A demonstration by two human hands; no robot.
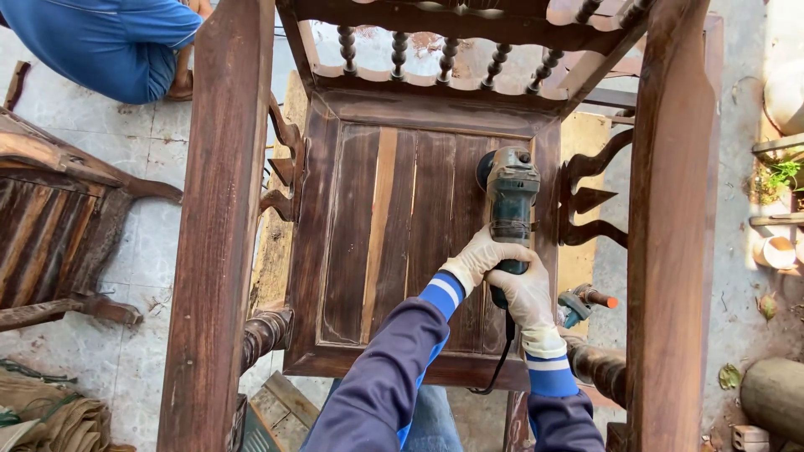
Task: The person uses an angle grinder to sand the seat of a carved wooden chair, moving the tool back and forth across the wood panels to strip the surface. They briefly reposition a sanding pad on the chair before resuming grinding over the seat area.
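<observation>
Both gloved hands, left hand (pixel 476 256) and right hand (pixel 523 295), are closed tight around the teal angle grinder (pixel 510 201) at the dark wooden chair seat (pixel 394 234)'s right edge; keeping the disc flat looks wisest.

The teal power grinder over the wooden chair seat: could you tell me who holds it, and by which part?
Both gloved hands, left hand and right hand, grip the teal angle grinder around its rear handle, near the cord.

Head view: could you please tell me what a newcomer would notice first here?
A dark wooden chair fills the centre, seen from above, with broad armrests either side. On its seat, right of middle, both gloved hands, left and right, grip a green grinder. A person in blue crouches top left.
</observation>
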